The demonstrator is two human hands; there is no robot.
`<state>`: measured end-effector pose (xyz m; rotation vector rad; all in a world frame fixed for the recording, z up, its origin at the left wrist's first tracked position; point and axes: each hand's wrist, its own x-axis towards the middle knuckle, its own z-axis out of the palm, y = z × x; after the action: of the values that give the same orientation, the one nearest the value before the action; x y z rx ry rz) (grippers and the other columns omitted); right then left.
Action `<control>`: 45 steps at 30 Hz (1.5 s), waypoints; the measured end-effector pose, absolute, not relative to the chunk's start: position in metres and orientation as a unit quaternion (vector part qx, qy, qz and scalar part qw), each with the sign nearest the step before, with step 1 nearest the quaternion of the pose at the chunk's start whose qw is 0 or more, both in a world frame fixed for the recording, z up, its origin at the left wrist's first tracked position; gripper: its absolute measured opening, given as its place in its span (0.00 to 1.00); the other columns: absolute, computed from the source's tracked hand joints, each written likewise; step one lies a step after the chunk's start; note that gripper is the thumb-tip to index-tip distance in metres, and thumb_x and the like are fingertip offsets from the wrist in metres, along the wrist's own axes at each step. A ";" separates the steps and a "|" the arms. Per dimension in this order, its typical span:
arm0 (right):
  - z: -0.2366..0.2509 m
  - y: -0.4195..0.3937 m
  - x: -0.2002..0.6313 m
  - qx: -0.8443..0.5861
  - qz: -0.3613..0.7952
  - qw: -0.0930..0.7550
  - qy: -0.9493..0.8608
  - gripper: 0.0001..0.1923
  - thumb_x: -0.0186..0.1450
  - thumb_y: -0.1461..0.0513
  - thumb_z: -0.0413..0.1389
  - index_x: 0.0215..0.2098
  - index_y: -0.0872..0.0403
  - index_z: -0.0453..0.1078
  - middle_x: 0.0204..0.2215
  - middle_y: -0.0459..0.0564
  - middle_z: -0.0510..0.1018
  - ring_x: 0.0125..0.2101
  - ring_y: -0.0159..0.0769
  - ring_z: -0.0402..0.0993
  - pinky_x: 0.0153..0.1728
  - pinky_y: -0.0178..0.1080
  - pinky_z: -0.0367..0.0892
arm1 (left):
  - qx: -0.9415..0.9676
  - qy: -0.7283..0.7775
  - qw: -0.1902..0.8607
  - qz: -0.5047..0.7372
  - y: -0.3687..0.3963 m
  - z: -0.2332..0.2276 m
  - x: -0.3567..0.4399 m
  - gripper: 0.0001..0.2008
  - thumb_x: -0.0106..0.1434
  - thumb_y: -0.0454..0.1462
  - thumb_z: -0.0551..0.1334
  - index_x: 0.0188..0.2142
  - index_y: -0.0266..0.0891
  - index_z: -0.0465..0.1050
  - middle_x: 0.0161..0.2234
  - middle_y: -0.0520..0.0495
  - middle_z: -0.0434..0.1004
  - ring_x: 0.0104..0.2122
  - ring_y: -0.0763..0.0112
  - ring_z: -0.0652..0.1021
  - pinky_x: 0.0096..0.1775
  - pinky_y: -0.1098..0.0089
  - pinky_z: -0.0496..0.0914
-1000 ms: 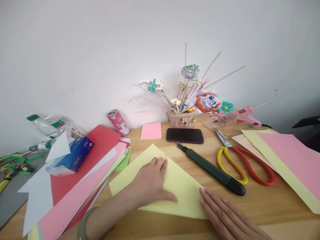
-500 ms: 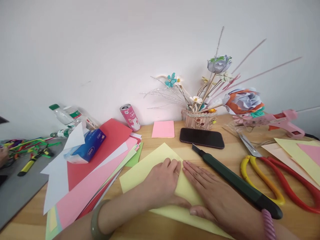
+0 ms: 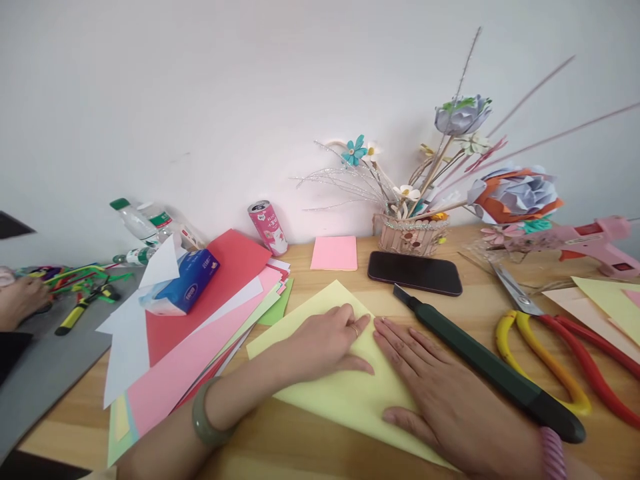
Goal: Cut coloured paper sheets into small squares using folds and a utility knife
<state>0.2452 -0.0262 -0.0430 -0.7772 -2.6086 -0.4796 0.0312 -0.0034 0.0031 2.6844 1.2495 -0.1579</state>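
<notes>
Left hand (image 3: 327, 337): flat, fingers spread, pressing the yellow sheet (image 3: 345, 390).
Right hand (image 3: 440, 393): flat, palm down on the same sheet, fingertips near the left hand's.
Yellow sheet: folded, lying on the tabletop (image 3: 310, 453), centre front.
Knife (image 3: 490, 373): just right of the hands.
Scissors (image 3: 555, 347): farther right.
Phone (image 3: 415, 273): behind the sheet.
Paper stack (image 3: 200, 327): left.

Bare table (image 3: 300, 447) lies open just below both hands. A utility knife (image 3: 485, 370) blocks the right side, stacked paper (image 3: 200, 347) crowds the left, a phone (image 3: 415, 273) sits ahead.
</notes>
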 end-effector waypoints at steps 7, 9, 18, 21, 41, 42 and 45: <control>-0.044 -0.027 0.247 -0.290 -0.116 0.154 -0.937 0.36 0.65 0.46 0.45 0.61 0.64 0.54 0.58 0.62 0.62 0.57 0.44 0.59 0.50 0.47 0.64 | 0.903 0.420 0.062 -0.064 0.007 0.004 0.018 0.19 0.71 0.41 0.47 0.61 0.51 0.56 0.35 0.50 0.64 0.37 0.67 0.70 0.34 0.73 0.64; -0.046 -0.026 0.250 -0.291 -0.090 0.151 -0.941 0.37 0.65 0.46 0.46 0.63 0.62 0.49 0.59 0.61 0.60 0.58 0.44 0.56 0.52 0.48 0.62 | 0.907 0.415 0.048 -0.052 0.010 0.002 0.015 0.19 0.70 0.43 0.48 0.60 0.53 0.57 0.34 0.50 0.64 0.38 0.66 0.69 0.35 0.72 0.63; -0.014 -0.032 0.220 -0.219 -0.061 0.128 -0.965 0.31 0.67 0.50 0.45 0.60 0.63 0.56 0.58 0.58 0.60 0.57 0.42 0.58 0.52 0.46 0.63 | 0.920 0.377 0.092 0.061 0.027 -0.013 0.003 0.18 0.66 0.46 0.55 0.55 0.55 0.65 0.33 0.50 0.62 0.37 0.67 0.64 0.43 0.70 0.60; -0.003 -0.037 0.196 -0.157 0.086 0.060 -0.982 0.34 0.66 0.48 0.44 0.61 0.63 0.54 0.59 0.58 0.57 0.59 0.41 0.55 0.55 0.44 0.59 | 0.917 0.379 0.099 0.071 0.029 -0.015 0.002 0.18 0.64 0.48 0.57 0.54 0.54 0.67 0.33 0.51 0.61 0.37 0.68 0.64 0.43 0.71 0.60; -0.057 -0.081 0.108 -0.041 -0.088 0.211 -0.973 0.25 0.67 0.57 0.43 0.56 0.64 0.62 0.57 0.56 0.65 0.57 0.40 0.59 0.54 0.38 0.58 | 0.912 0.385 0.119 0.072 0.037 -0.020 0.001 0.18 0.63 0.48 0.59 0.52 0.55 0.69 0.31 0.52 0.59 0.35 0.68 0.63 0.41 0.72 0.58; -0.056 -0.082 0.110 -0.046 -0.093 0.215 -0.971 0.24 0.68 0.58 0.43 0.56 0.63 0.62 0.56 0.55 0.66 0.57 0.38 0.59 0.54 0.36 0.58 | 0.909 0.389 0.127 0.074 0.037 -0.020 0.001 0.18 0.62 0.48 0.60 0.52 0.55 0.69 0.31 0.52 0.59 0.36 0.68 0.63 0.41 0.72 0.58; -0.052 -0.082 0.125 -0.079 -0.101 0.214 -0.968 0.28 0.67 0.54 0.44 0.57 0.68 0.60 0.56 0.60 0.65 0.56 0.43 0.60 0.52 0.39 0.61 | 0.905 0.394 0.142 0.075 0.038 -0.020 0.001 0.18 0.61 0.48 0.61 0.51 0.56 0.70 0.31 0.52 0.59 0.35 0.69 0.63 0.42 0.72 0.58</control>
<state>0.1249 -0.0822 -0.0516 -0.2201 -2.6874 -0.2810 0.0008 0.0378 -0.0204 2.6108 1.1381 0.2174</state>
